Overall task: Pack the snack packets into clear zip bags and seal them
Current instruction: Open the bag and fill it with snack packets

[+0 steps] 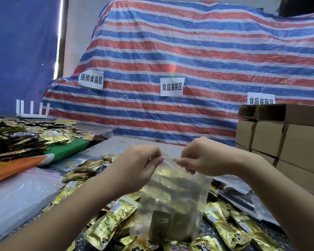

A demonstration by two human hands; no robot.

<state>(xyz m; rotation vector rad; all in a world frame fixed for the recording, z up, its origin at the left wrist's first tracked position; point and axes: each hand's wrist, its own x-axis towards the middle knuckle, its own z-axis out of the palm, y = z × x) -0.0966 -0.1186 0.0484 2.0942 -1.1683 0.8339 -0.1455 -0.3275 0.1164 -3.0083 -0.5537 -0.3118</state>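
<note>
A clear zip bag (172, 205) stands upright in front of me, filled with several gold and dark snack packets. My left hand (140, 163) pinches the left end of the bag's zip strip. My right hand (203, 158) pinches the strip just to the right, both hands close together above the bag. Loose gold snack packets (230, 227) lie scattered on the table around and under the bag.
A heap of dark and gold packets (16, 138) sits at the left on green and orange sheets. Empty clear bags (18, 194) lie at the near left. Stacked cardboard boxes (283, 134) stand at the right. A striped tarp (188, 69) with paper labels rises behind the table.
</note>
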